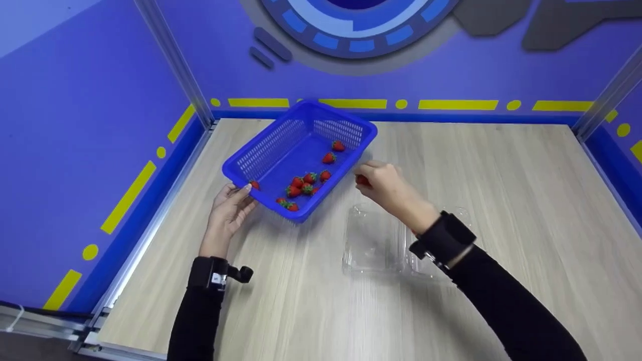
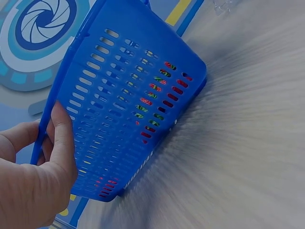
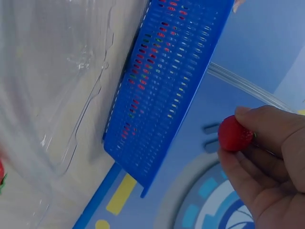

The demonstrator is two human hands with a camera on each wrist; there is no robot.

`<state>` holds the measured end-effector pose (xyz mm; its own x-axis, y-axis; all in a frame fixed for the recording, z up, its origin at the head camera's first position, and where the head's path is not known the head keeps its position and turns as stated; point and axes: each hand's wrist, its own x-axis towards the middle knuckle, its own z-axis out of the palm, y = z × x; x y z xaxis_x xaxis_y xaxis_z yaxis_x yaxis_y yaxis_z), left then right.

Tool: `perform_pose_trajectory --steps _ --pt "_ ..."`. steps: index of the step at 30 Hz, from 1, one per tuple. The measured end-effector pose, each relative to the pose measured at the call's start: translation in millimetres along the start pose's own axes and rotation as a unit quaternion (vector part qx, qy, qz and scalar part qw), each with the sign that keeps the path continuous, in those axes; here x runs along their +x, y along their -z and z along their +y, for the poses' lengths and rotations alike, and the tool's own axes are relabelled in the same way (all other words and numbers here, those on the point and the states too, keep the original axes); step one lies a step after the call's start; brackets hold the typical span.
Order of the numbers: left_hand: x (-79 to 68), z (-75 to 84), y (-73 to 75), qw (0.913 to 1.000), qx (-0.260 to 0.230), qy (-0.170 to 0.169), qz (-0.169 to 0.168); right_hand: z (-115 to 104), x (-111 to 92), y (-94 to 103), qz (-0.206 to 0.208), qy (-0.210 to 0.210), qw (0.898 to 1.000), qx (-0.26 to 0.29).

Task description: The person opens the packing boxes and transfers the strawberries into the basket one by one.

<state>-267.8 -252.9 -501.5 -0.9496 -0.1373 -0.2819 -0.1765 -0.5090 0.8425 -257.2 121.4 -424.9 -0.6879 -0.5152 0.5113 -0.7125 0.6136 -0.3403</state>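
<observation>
A blue plastic basket (image 1: 268, 145) with slotted walls holds several strawberries (image 1: 298, 182), most of them gathered toward its near right side. My left hand (image 1: 228, 213) grips the basket's near left corner, thumb over the rim; in the left wrist view the fingers (image 2: 62, 136) lie against the outer wall. Just right of the basket, my right hand (image 1: 383, 183) pinches one strawberry (image 3: 234, 134) between thumb and fingers, raised above the table. Below that hand sits a clear plastic clamshell box (image 1: 373, 240), lying open and partly hidden by the right forearm.
The wood-grain table (image 1: 301, 301) is bounded by blue printed panels (image 1: 401, 75) at the back and sides. Another strawberry (image 3: 2, 175) shows at the left edge of the right wrist view, near the clear plastic. A metal frame post (image 1: 175, 60) stands at the back left.
</observation>
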Motion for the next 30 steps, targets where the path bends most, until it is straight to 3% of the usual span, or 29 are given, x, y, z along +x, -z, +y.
perform_pose_trajectory --steps 7,18,25,30 --pt "1.0 1.3 2.7 0.9998 -0.016 0.001 0.011 -5.2 30.3 -34.5 -0.021 0.033 0.998 0.048" --pt "5.7 3.5 -0.6 0.9999 -0.017 0.004 0.002 -4.6 60.9 -83.3 -0.021 -0.017 0.999 0.038" --pt "2.7 3.5 0.1 0.9999 -0.011 0.006 0.007 -7.0 66.6 -101.2 -0.041 -0.006 0.999 -0.007" --pt "2.3 -0.4 -0.6 1.0000 0.000 0.002 0.005 -5.6 63.4 -103.5 -0.049 -0.028 0.998 -0.005"
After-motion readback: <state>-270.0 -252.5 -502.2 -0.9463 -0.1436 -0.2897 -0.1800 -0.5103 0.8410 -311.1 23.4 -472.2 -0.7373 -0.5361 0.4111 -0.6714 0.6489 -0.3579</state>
